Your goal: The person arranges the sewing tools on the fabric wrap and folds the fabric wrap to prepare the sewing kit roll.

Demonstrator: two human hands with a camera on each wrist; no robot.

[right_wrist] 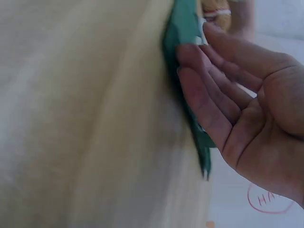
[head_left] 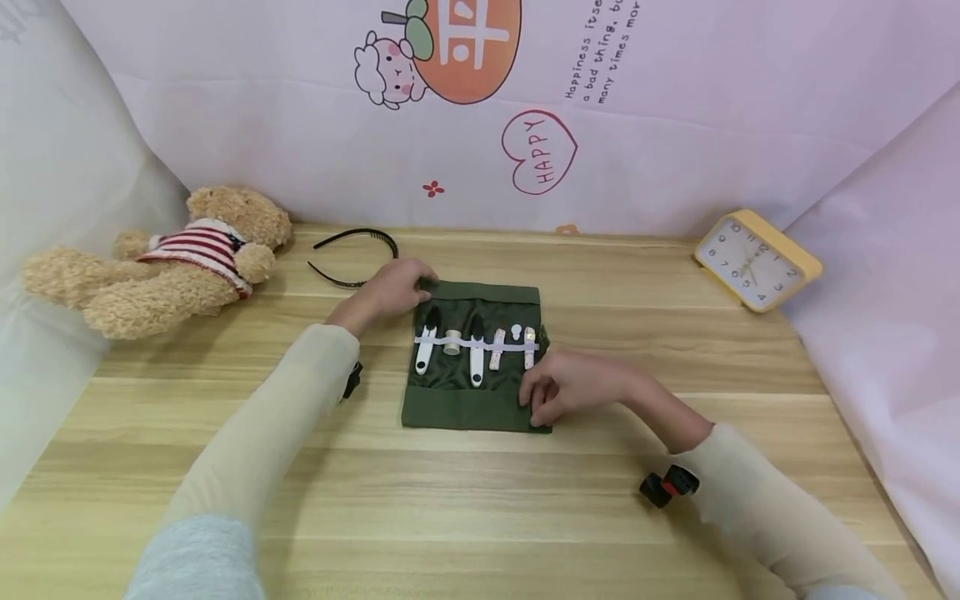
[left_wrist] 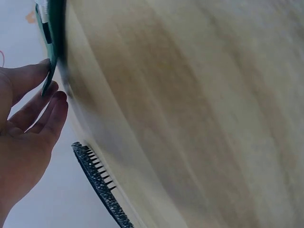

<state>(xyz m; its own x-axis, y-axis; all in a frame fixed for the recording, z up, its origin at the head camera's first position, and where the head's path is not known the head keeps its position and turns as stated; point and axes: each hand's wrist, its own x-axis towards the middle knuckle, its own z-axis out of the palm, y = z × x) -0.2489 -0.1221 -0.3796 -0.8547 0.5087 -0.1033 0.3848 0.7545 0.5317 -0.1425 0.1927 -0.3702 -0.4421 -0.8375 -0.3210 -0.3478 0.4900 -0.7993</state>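
Observation:
A dark green fabric tool roll (head_left: 465,408) lies spread on the table. A pale elastic band across it holds two white-handled tools with black tips (head_left: 425,354), a thread spool (head_left: 452,342) and two slim patterned pieces (head_left: 497,350); a small white round-ended piece (head_left: 516,332) sits between those. My left hand (head_left: 397,287) pinches the roll's far left corner, thumb and fingers on either side of the cloth in the left wrist view. At the near right corner my right hand (head_left: 573,383) grips the edge with bent fingers (right_wrist: 204,99).
A black toothed headband (head_left: 393,246) lies just beyond my left hand. To the far left a teddy bear (head_left: 180,267) in a striped top lies on its side. A yellow clock (head_left: 757,260) stands at the back right. Printed cloth (head_left: 675,150) hangs behind the table.

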